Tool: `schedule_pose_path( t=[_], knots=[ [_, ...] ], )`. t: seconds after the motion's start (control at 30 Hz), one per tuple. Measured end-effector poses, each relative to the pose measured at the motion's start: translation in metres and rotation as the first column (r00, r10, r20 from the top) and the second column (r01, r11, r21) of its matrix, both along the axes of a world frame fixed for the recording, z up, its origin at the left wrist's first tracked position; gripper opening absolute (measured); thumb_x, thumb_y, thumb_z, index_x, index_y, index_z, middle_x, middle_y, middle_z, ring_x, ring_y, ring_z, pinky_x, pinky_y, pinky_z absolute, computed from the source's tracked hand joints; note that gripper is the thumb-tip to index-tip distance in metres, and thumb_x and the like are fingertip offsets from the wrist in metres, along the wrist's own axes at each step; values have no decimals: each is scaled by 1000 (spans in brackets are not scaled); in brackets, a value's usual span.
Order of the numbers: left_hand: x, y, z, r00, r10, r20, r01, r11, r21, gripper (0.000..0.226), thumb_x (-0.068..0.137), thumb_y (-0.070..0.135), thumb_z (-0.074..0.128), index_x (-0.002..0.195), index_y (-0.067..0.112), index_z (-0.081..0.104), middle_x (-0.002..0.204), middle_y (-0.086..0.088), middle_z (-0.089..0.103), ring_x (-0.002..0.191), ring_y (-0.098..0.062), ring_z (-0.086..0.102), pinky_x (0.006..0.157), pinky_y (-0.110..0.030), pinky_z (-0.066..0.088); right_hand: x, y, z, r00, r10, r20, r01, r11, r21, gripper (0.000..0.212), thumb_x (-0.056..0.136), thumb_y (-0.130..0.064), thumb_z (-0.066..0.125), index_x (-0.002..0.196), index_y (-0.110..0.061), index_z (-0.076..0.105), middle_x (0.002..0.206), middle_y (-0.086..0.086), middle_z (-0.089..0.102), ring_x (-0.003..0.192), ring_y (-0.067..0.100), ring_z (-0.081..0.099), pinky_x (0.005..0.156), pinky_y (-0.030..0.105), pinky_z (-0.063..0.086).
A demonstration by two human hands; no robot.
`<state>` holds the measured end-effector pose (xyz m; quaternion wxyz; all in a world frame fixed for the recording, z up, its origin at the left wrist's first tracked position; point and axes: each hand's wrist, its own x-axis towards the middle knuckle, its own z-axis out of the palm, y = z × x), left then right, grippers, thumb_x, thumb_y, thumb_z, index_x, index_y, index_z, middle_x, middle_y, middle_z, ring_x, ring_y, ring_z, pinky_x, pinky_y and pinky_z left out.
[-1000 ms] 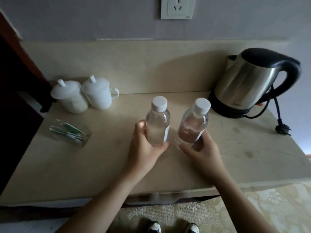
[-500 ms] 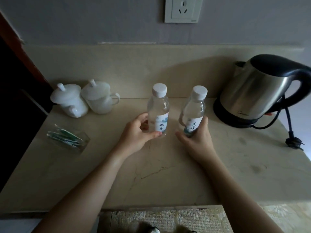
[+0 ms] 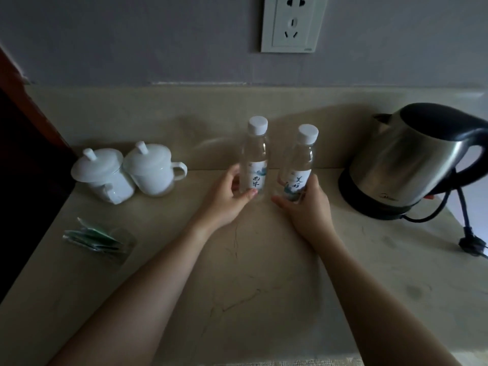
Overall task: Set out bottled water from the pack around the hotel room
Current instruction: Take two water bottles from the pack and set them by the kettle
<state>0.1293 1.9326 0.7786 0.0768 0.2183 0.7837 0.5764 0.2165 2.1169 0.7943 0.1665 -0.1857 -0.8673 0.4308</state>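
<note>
Left hand [image 3: 224,199] gripping left bottle [image 3: 254,157], right hand [image 3: 306,207] gripping right bottle [image 3: 298,167], both upright on surface [image 3: 264,286]; kettle [image 3: 406,159] right, lidded cups [image 3: 129,173] left.

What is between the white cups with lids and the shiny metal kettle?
In the head view, two clear plastic water bottles with white caps stand there, the left hand and right hand each gripping one.

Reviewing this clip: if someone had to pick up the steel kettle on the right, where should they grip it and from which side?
Probably by the black handle, coming in from the right. The kettle stands on its base with the handle looping out to the right, away from the two bottles, while its spout faces the left. The smooth steel body offers no easy hold.
</note>
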Motion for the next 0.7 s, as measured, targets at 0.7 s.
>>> schedule_pose_path(
  t=[0.7],
  knots=[
    [-32,20,-18,981,103,-163,-96,994,50,54,83,37,63,134,35,45,131,1,52,126,-19,55,106,-47,46,-50,1,-5,999,38,21,-40,990,138,43,81,-28,78,114,-10,56,102,2,62,96,25,61,68,25,34]
  ],
)
